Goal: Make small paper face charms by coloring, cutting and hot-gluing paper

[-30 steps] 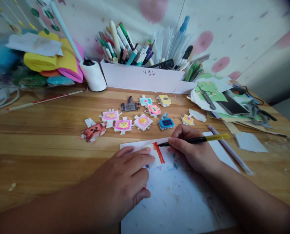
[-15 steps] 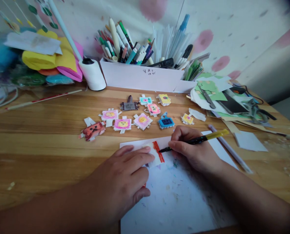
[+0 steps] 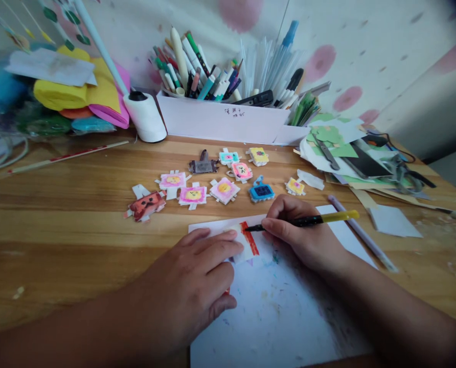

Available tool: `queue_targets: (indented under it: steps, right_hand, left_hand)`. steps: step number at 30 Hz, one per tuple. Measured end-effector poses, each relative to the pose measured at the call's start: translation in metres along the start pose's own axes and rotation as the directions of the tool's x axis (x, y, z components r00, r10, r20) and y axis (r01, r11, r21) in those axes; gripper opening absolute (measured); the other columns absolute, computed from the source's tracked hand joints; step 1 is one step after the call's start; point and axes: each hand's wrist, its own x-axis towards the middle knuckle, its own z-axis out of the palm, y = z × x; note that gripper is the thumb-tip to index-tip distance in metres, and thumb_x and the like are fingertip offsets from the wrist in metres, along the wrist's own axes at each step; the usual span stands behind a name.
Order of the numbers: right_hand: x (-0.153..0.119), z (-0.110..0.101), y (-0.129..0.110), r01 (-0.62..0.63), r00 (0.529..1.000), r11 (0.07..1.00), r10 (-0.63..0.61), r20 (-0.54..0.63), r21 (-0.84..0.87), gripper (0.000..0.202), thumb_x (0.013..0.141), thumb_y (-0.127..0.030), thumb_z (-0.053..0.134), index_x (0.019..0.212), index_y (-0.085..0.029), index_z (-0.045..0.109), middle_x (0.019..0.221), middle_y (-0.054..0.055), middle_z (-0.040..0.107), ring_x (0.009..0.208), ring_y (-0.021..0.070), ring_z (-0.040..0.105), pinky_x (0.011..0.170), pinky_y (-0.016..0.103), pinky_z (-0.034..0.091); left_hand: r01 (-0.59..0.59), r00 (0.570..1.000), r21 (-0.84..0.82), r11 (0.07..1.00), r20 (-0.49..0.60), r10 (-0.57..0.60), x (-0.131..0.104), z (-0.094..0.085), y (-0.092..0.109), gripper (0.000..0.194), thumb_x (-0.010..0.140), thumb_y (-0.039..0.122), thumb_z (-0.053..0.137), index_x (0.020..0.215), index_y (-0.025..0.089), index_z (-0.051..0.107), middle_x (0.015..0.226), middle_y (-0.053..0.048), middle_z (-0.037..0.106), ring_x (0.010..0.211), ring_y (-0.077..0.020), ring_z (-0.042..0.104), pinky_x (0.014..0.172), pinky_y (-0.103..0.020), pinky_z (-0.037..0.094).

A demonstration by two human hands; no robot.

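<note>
My right hand pinches a black marker with a yellow end, its tip on the red band of a small white paper piece. The band runs down the piece's right side. My left hand presses the piece against a white sheet with its fingertips, covering its left part. A bit of something red shows by my left thumb; what it is I cannot make out. Beyond my hands lie several small coloured paper figures, among them a red one, a blue one and a pink one.
At the back stands a white box full of pens. Left of it are a white lamp base and yellow rolls. A purple stick lies to the right, before paper scraps and a cutter knife.
My right hand has shifted slightly left, bringing the marker tip from the band's right edge up and left onto its upper part. My left hand has stayed in place.
</note>
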Motion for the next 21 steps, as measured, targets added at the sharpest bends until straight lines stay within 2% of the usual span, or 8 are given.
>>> queue_targets:
  steps: [3, 6, 9, 13, 16, 21]
  right_hand:
    - [0.0000, -0.0001, -0.0002, -0.032, 0.999, 0.999, 0.031, 0.042, 0.019, 0.021, 0.075, -0.023, 0.067, 0.062, -0.019, 0.051, 0.048, -0.005, 0.055, 0.041, 0.0068, 0.042, 0.040, 0.020, 0.030]
    - [-0.0002, 0.0001, -0.0012, -0.016, 1.000, 1.000, 0.016, 0.015, 0.003, 0.021, 0.075, -0.024, 0.068, 0.062, -0.019, 0.051, 0.051, -0.004, 0.057, 0.043, 0.0068, 0.043, 0.041, 0.019, 0.031]
    - [-0.0006, 0.0002, -0.0026, -0.033, 0.997, 0.999, 0.032, 0.066, 0.009, 0.023, 0.075, -0.026, 0.068, 0.062, -0.019, 0.051, 0.049, -0.004, 0.057, 0.042, 0.0069, 0.043, 0.040, 0.020, 0.030]
    - [-0.0005, -0.0006, -0.0031, 0.003, 0.999, 1.000, -0.003, 0.037, -0.001, 0.023, 0.076, -0.026, 0.068, 0.062, -0.018, 0.051, 0.051, -0.004, 0.057, 0.044, 0.0064, 0.043, 0.041, 0.019, 0.030]
    - [0.0002, -0.0016, -0.0024, -0.029, 0.996, 0.999, 0.026, 0.087, 0.028, 0.024, 0.075, -0.027, 0.069, 0.062, -0.018, 0.051, 0.048, -0.005, 0.056, 0.041, 0.0063, 0.042, 0.039, 0.019, 0.030]
    - [-0.0005, -0.0032, -0.0026, -0.029, 0.997, 0.999, 0.027, 0.079, 0.032, 0.023, 0.074, -0.025, 0.068, 0.062, -0.018, 0.051, 0.047, -0.005, 0.055, 0.040, 0.0054, 0.042, 0.039, 0.017, 0.030]
  left_hand:
    - [0.000, 1.000, 0.001, 1.000, 0.000, 0.000, -0.0014, 0.0008, -0.0001, 0.010, 0.088, 0.023, 0.057, 0.078, 0.019, 0.055, 0.121, -0.007, 0.063, 0.120, -0.0262, 0.054, 0.103, -0.046, 0.036]
    - [-0.006, 1.000, 0.005, 1.000, 0.009, 0.006, -0.0024, 0.0012, -0.0003, 0.010, 0.088, 0.023, 0.057, 0.079, 0.019, 0.054, 0.122, -0.007, 0.062, 0.122, -0.0270, 0.053, 0.103, -0.047, 0.035]
    - [-0.003, 1.000, 0.010, 1.000, 0.017, 0.002, -0.0025, 0.0012, -0.0002, 0.011, 0.088, 0.024, 0.057, 0.079, 0.019, 0.054, 0.123, -0.007, 0.062, 0.121, -0.0275, 0.053, 0.102, -0.048, 0.036]
    - [-0.002, 1.000, 0.012, 1.000, 0.018, 0.002, -0.0028, 0.0016, -0.0005, 0.010, 0.088, 0.024, 0.057, 0.080, 0.019, 0.054, 0.124, -0.007, 0.061, 0.122, -0.0271, 0.052, 0.102, -0.048, 0.036]
    - [0.004, 1.000, 0.021, 1.000, 0.025, -0.004, -0.0028, 0.0022, -0.0009, 0.009, 0.089, 0.024, 0.056, 0.081, 0.019, 0.053, 0.125, -0.006, 0.061, 0.123, -0.0272, 0.051, 0.102, -0.049, 0.035]
    - [-0.001, 1.000, 0.024, 1.000, 0.025, 0.000, -0.0024, 0.0018, -0.0006, 0.009, 0.089, 0.023, 0.055, 0.081, 0.019, 0.053, 0.124, -0.006, 0.062, 0.122, -0.0268, 0.053, 0.101, -0.049, 0.036]
